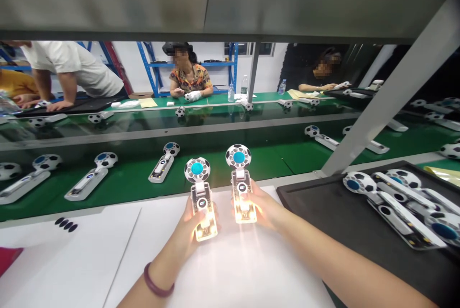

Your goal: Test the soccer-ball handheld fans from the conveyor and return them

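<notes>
My left hand (187, 229) is closed around the handle of a football-patterned handheld fan (197, 169). My right hand (266, 205) grips a second such fan (238, 156), a little higher and to the right. Both fans stand upright side by side, apart from each other, with blue round centres facing me. Their clear-fronted handles glow warm yellow, and a small round display is lit on each. Each thumb rests on the handle's front; the other fingers are mostly hidden behind. Below the hands lies a white work surface (230, 269).
More fans lie on the green conveyor (132, 174) ahead. At right, a black tray (305, 212) holds several fans (398, 217). Several black ovals (66, 224) lie at left. A slanted metal post (381, 92) and an overhead shelf (230, 6) frame the view. Co-workers sit or lean across the line.
</notes>
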Tool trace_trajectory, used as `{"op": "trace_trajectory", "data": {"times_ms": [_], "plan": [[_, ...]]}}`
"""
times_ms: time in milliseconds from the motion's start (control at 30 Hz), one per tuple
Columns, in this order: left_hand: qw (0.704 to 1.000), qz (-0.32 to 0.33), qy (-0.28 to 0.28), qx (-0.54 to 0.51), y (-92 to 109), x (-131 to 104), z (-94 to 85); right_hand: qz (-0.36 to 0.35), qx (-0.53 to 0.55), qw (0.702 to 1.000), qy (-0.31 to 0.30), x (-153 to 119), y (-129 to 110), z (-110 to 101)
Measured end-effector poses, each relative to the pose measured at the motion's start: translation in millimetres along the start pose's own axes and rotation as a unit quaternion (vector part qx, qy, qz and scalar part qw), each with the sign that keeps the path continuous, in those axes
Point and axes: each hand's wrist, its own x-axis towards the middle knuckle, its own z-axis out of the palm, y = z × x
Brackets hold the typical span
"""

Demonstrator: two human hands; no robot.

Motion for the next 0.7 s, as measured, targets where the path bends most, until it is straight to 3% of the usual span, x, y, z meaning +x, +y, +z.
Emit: {"op": "trace_trajectory", "data": {"times_ms": [233,700], "plan": [[1.000,-0.022,0.004,-0.001,1,0,-1.7,-0.013,0.003,1.000,-0.013,1,4,-2],[1.000,-0.001,0.003,-0.010,-3,3,-5.7,-0.036,-0.010,0.999,-0.029,4,8,-9]]}}
